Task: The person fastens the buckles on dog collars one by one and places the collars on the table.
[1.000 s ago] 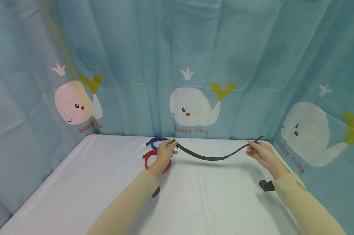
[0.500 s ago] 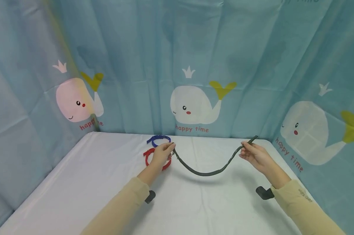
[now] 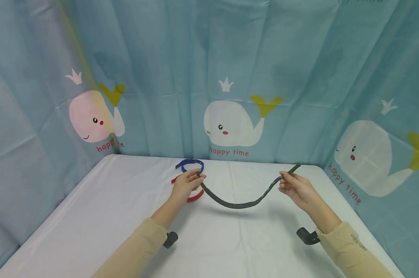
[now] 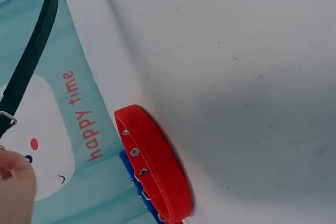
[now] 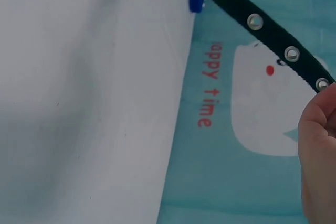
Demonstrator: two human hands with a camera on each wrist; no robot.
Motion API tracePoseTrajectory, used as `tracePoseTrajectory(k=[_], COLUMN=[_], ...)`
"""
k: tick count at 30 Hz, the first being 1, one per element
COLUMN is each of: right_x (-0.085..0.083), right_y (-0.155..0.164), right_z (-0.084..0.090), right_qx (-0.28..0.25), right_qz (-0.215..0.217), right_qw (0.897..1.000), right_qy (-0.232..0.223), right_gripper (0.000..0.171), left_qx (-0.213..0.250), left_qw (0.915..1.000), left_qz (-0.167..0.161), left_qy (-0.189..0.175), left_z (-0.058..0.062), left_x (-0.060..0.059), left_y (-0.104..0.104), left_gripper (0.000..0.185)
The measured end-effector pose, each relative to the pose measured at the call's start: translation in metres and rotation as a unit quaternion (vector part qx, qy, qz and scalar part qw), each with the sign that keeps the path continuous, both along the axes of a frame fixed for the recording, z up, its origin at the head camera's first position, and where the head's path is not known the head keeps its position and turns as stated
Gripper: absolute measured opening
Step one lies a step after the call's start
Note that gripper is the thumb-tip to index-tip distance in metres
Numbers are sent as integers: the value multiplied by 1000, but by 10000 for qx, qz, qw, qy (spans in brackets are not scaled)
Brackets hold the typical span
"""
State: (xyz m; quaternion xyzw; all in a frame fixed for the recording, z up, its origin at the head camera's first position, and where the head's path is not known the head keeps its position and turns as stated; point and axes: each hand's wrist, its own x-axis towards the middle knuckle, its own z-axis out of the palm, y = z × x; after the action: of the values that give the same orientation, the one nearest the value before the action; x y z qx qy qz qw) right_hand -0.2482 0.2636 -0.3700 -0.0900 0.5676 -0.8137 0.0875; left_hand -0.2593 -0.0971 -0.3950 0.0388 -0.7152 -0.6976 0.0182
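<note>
A dark green collar (image 3: pixel 237 205) hangs in a sagging curve above the table between my two hands. My left hand (image 3: pixel 184 187) pinches its buckle end; the metal buckle (image 4: pixel 9 118) shows just past the fingers in the left wrist view. With thumb and fingers, my right hand (image 3: pixel 297 192) grips the strap near the other end, whose tip sticks out beyond the hand. Metal-rimmed eyelets (image 5: pixel 292 53) run along that part of the strap. Behind my left hand lies a red collar (image 4: pixel 157 161) formed into a loop, partly hidden in the head view.
Beyond the red collar, a looped blue collar (image 3: pixel 192 166) lies near the back of the white-covered table (image 3: pixel 91 216). A light blue curtain (image 3: pixel 167 77) printed with whales stands behind the table and along its sides.
Both hands have shifted toward me, the right one also leftward, bringing them closer together. The green collar, nearly stretched before, now sags deeper. Red and blue collars stay put.
</note>
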Motion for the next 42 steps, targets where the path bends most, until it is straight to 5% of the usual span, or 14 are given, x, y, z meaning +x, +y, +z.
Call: tracePoseTrajectory(k=[7, 16, 29, 35, 42], right_x=[9, 14, 4, 2, 2], right_y=[-8, -26, -57, -69, -80], right_z=[3, -2, -2, -4, -4], right_qx=[-162, 802, 711, 1439, 2266], right_qz=[-17, -429, -778, -1235, -1270], right_qw=[9999, 9958, 9940, 9794, 9574], right_qy=[-42, 95, 292, 696, 1258], right_gripper=[16, 19, 25, 19, 29], left_qx=[-337, 389, 133, 54, -70], left_qw=[9993, 9987, 9997, 9997, 9995], left_qz=[-68, -257, 115, 115, 128], left_qy=[117, 221, 163, 188, 281], left_z=[-1, -3, 4, 5, 8], left_x=[9, 21, 26, 26, 26], left_y=[-9, -15, -17, -17, -17], left_gripper=[30, 19, 28, 31, 33])
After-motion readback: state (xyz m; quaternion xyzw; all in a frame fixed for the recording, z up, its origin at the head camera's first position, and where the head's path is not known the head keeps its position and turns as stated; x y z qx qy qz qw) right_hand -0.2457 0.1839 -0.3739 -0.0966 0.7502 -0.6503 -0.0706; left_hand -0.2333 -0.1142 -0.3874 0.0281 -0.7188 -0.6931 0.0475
